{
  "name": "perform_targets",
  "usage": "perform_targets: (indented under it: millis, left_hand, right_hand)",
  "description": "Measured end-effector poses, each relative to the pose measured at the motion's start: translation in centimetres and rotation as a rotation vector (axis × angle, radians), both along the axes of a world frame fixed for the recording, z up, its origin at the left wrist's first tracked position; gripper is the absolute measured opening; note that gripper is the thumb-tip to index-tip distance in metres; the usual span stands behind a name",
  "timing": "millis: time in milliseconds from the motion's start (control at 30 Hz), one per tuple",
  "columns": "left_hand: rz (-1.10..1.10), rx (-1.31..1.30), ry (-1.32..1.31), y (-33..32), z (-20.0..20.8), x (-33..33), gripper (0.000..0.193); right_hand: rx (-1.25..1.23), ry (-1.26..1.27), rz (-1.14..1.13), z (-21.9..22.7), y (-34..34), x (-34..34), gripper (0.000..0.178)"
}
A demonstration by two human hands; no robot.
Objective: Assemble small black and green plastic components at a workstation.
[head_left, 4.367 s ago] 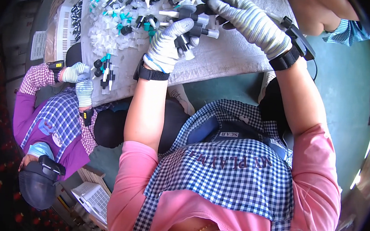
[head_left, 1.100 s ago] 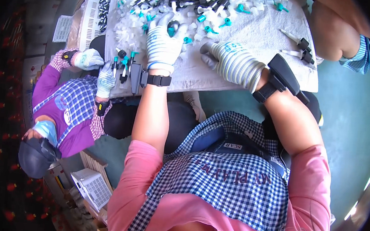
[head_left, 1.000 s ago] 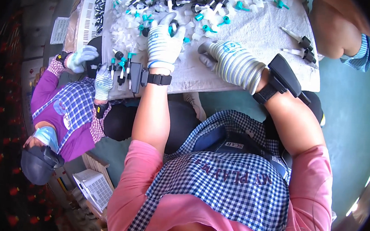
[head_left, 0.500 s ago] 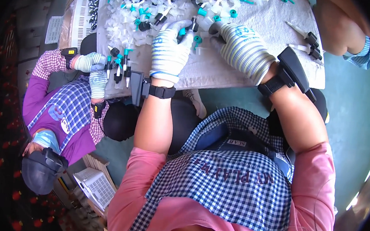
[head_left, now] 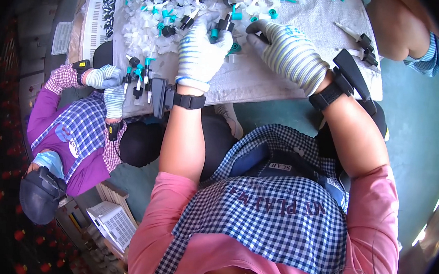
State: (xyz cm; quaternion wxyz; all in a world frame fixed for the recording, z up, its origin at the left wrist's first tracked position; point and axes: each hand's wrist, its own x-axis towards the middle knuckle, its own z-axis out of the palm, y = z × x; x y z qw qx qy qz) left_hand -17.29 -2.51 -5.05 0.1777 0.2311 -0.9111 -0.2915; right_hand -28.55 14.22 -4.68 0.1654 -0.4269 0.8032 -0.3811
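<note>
My left hand (head_left: 201, 55), in a white striped glove, is closed around a small black and teal plastic pump part (head_left: 225, 23), which sticks up between thumb and fingers. To its right, my gloved right hand (head_left: 292, 55) hovers above the cloth, dark fingertips bent inward and a gap between thumb and forefinger; nothing shows in it. Just beyond both hands spreads a heap of loose clear, white, black and teal pump parts (head_left: 151, 26). A teal piece (head_left: 235, 47) lies between the hands.
The table has a pale cloth (head_left: 331, 22); two black-and-white pumps (head_left: 363, 41) lie at its right. A co-worker's gloved hands (head_left: 105, 76) work at the left corner beside several pumps (head_left: 138, 74). A white crate (head_left: 102, 19) stands far left. Another person's knee (head_left: 398, 27) is at upper right.
My right thumb and forefinger have parted slightly, and the hand has drawn away from the left one. The black and teal part in my left hand has shifted a little left.
</note>
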Motion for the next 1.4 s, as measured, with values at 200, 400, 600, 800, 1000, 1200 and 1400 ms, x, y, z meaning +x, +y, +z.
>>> perform_targets:
  millis: [200,400,600,800,1000,1200,1400]
  left_hand:
    - [-0.227,0.011,0.086,1.8,0.6,0.5,0.037]
    - [-0.155,0.352,0.186,2.4,0.9,1.0,0.031]
    - [-0.150,0.622,0.441,1.9,1.3,0.5,0.028]
    - [-0.208,1.058,0.614,1.5,1.9,0.9,0.026]
    - [-0.226,1.292,0.686,1.9,1.3,0.7,0.031]
    - [-0.149,1.174,0.596,1.9,0.7,0.9,0.033]
    - [-0.111,0.501,0.402,3.4,0.7,1.4,0.023]
  right_hand:
    - [-0.164,-0.475,-0.064,0.8,-0.5,0.1,0.035]
    - [-0.468,-0.431,-0.065,-0.8,-1.2,0.8,0.027]
    - [-0.619,-0.571,-0.067,0.1,-1.0,0.8,0.032]
    - [-0.535,-0.588,0.104,1.0,-0.5,2.2,0.041]
    - [-0.519,-0.374,0.065,0.5,-0.8,2.4,0.038]
    - [-0.472,-0.488,0.097,0.2,-0.8,2.3,0.025]
    - [-0.475,-0.312,0.015,-2.1,-0.4,2.5,0.032]
